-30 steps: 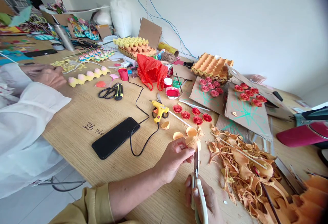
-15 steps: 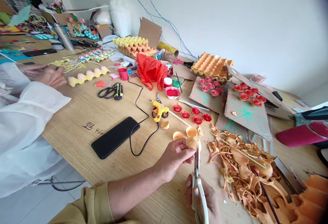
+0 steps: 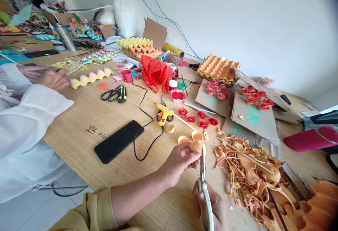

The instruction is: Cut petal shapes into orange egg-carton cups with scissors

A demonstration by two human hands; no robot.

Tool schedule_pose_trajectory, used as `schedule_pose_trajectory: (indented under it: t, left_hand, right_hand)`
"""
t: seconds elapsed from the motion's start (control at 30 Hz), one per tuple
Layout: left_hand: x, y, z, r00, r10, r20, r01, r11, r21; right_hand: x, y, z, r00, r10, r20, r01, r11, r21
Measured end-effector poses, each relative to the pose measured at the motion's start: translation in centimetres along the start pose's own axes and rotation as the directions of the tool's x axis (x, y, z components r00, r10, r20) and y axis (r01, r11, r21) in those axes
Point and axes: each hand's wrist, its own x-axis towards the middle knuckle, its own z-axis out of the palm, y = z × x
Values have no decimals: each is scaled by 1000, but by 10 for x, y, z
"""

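My left hand [image 3: 179,164] pinches a small orange egg-carton cup [image 3: 196,147] between thumb and fingers. Below it, my right hand [image 3: 211,204] is wrapped round white-handled scissors [image 3: 205,192], whose blades point up at the cup's right edge. Just behind the held piece lie two more orange cups [image 3: 196,136], and another sits by the yellow glue gun [image 3: 165,114]. Several red paper roses [image 3: 203,123] lie beyond them. Orange scraps [image 3: 248,167] are heaped to the right of my hands.
A black phone [image 3: 118,141] and cable lie left of my hands. Farther back are a red bag [image 3: 156,73], red paint [image 3: 177,95] and egg trays [image 3: 218,68]. Cardboard [image 3: 253,118] with roses stands right. At left, another person's hands [image 3: 54,77] work near a yellow carton strip [image 3: 92,78].
The scissors and my right hand have shifted slightly, and the blades look closer together. The held cup has tilted a little to the left.
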Motion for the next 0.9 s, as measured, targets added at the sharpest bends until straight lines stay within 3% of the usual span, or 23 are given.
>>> schedule_pose_trajectory:
  t: [0.27, 0.5, 0.7, 0.9]
  left_hand:
    - [2, -3, -2, 1000, 2, -3, -2, 1000, -5]
    - [7, 0, -8, 1000, 12, -18, -15, 985, -172]
    - [11, 6, -16, 1000, 22, -2, -22, 933, -360]
    - [11, 4, -16, 998, -41, 53, 59, 908, -416]
  right_hand:
    - [1, 11, -6, 999, -26, -18, 24, 993, -113]
    - [6, 14, -14, 990, -47, 133, 78, 968, -237]
    - [6, 11, -9, 984, -36, 174, 50, 996, -76]
    - [4, 5, -8, 991, -6, 137, 7, 1000, -8]
